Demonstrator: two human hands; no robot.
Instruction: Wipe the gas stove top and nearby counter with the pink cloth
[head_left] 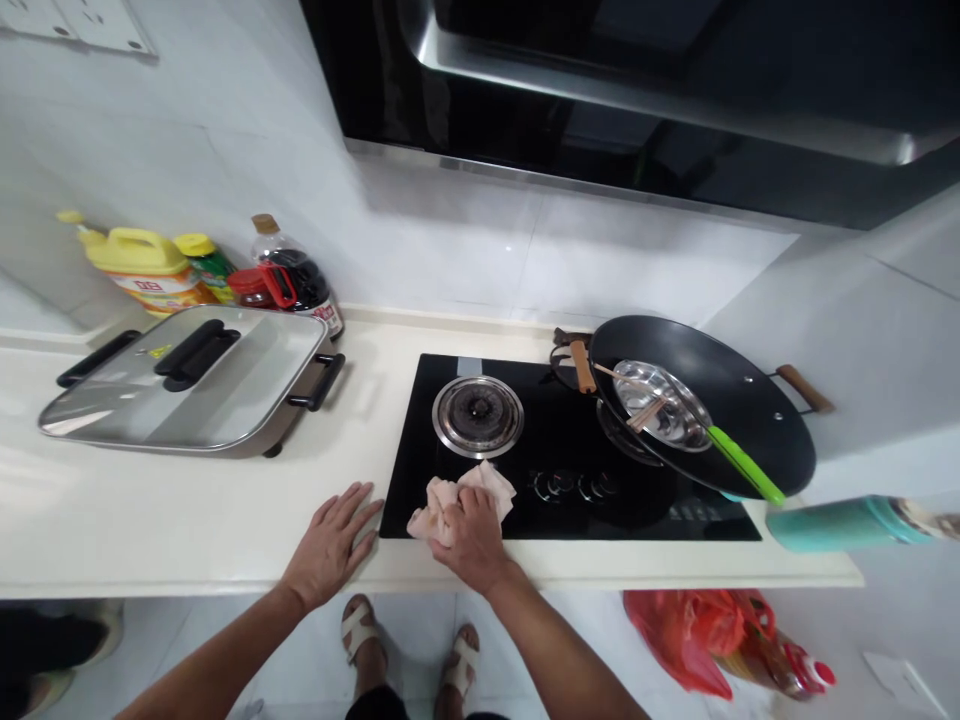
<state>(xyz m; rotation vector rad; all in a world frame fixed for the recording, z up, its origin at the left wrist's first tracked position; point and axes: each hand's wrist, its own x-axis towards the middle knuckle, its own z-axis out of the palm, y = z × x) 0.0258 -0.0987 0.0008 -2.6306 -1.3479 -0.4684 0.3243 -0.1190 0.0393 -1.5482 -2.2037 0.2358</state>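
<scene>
The person's right hand (472, 535) grips a crumpled pale pink cloth (495, 485), its fingers closed over the bunched fabric. The cloth lies on the front left part of a black cooktop (525, 520), just in front of the round left burner (478, 412) and to the left of the control knobs (555, 487). The left hand (330, 550) holds nothing; it rests palm down on the pale surface (247, 530) with its fingers spread, their tips near the left edge of the cooktop.

On the right side of the cooktop sits a tilted black wok (757, 400) with wooden side handles. Inside it are a shiny metal bowl (679, 430), wooden chopsticks (646, 414) and a bright green handle (746, 465) that reaches over the near rim. A teal bottle (840, 524) lies to the right, near the wok.

Well to the left of the hands stands a wide rectangular pan (296, 405) under a glass lid (112, 390). Behind it, along the wall, are a yellow jug (146, 262), a green bottle with a yellow cap (214, 268), a red-lidded jar (251, 285) and a bottle of dark liquid (296, 270).
</scene>
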